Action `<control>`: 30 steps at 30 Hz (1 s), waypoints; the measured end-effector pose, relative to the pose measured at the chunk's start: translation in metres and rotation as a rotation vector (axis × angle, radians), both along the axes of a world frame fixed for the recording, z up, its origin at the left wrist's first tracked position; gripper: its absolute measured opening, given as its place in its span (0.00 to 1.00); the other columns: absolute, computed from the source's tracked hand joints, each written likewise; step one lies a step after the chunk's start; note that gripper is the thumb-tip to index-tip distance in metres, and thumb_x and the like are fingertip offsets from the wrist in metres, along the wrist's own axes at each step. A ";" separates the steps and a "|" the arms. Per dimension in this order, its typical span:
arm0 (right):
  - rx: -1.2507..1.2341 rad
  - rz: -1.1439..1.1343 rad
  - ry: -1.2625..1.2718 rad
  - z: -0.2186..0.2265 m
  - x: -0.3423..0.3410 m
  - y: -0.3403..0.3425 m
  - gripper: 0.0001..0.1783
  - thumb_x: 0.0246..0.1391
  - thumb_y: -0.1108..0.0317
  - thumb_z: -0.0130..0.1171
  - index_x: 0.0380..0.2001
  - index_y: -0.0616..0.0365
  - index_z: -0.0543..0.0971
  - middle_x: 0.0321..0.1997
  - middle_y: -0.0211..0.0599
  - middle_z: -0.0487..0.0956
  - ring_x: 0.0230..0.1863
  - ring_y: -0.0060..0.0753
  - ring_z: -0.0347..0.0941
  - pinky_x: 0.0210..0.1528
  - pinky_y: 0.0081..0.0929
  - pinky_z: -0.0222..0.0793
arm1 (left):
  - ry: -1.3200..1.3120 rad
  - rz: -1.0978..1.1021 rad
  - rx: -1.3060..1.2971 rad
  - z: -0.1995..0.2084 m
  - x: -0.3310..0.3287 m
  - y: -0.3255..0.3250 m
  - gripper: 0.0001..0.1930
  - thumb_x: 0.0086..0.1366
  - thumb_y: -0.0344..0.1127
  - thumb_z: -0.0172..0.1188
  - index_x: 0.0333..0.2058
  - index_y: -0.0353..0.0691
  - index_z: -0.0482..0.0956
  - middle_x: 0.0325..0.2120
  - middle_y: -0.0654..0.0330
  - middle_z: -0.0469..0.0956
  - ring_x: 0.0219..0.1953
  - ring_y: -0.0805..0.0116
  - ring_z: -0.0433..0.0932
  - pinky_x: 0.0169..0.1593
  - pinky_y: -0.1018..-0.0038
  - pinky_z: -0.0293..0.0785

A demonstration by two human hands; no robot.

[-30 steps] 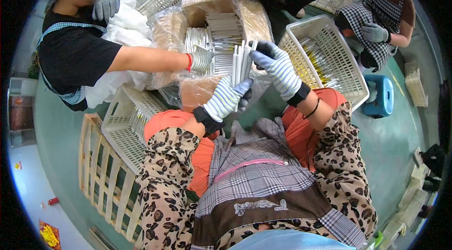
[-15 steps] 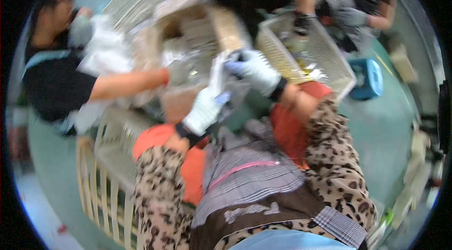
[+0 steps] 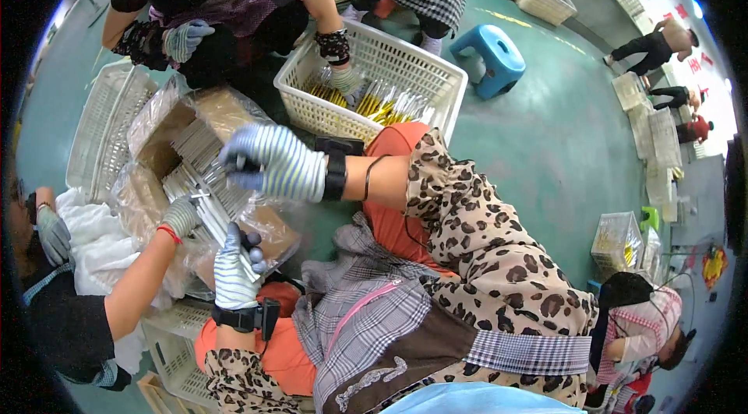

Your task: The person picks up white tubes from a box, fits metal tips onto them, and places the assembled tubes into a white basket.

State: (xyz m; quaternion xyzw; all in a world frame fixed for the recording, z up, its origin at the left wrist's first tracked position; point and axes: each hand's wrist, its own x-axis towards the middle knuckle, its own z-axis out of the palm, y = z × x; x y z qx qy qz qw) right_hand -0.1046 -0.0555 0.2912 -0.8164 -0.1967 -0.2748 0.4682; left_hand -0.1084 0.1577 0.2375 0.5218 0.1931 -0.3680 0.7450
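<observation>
My left hand (image 3: 236,270), in a striped glove with a black wristband, is closed round a few slim white sticks (image 3: 214,219). They point up over the near edge of an open carton (image 3: 160,141) lined with clear plastic. Stacks of thin pale strips (image 3: 204,151) fill the carton. Above its right side hovers my right hand (image 3: 280,165), gloved the same way, its fingers bent and apart with nothing visible in them. A co-worker's gloved hand (image 3: 182,215) with a red wrist cord reaches in beside the sticks.
A white crate (image 3: 436,75) with yellow-and-silver slim packets stands ahead, another person's gloved hand in it. Beyond its right end is a blue stool (image 3: 491,59). A crate (image 3: 109,130) and white plastic sheeting (image 3: 97,235) lie left. Another crate (image 3: 183,336) stands by my left knee.
My view has swung right, and the blur has gone. My hands, close together at the white bundle before, are now apart: the left keeps white sticks, the right is over the carton.
</observation>
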 end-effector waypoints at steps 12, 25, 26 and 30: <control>-0.587 0.465 -0.273 -0.026 -0.016 0.031 0.26 0.38 0.60 0.57 0.44 0.56 0.69 0.43 0.38 0.70 0.40 0.39 0.71 0.36 0.33 0.70 | -0.002 -0.037 -0.714 -0.013 -0.008 0.000 0.17 0.63 0.46 0.50 0.46 0.43 0.69 0.36 0.67 0.74 0.35 0.76 0.74 0.41 0.76 0.74; 0.488 0.192 0.616 -0.027 -0.002 0.039 0.17 0.51 0.62 0.58 0.41 0.60 0.73 0.38 0.33 0.76 0.40 0.27 0.72 0.45 0.23 0.68 | -0.003 -0.089 -0.510 0.007 -0.007 0.022 0.12 0.62 0.42 0.53 0.38 0.41 0.73 0.24 0.66 0.74 0.24 0.73 0.75 0.30 0.69 0.77; 0.640 0.245 0.814 -0.031 0.009 0.033 0.21 0.51 0.59 0.58 0.44 0.62 0.71 0.40 0.33 0.75 0.40 0.25 0.71 0.46 0.22 0.68 | 0.001 -0.155 -0.404 0.012 -0.011 0.016 0.11 0.60 0.42 0.56 0.37 0.42 0.73 0.23 0.66 0.73 0.22 0.73 0.74 0.28 0.71 0.75; 1.007 0.708 1.177 -0.027 -0.006 0.057 0.30 0.52 0.57 0.56 0.53 0.63 0.64 0.45 0.38 0.73 0.47 0.33 0.70 0.52 0.31 0.65 | 0.064 -0.387 -0.297 0.014 -0.026 0.005 0.13 0.55 0.44 0.62 0.30 0.43 0.71 0.18 0.68 0.68 0.19 0.75 0.69 0.23 0.77 0.69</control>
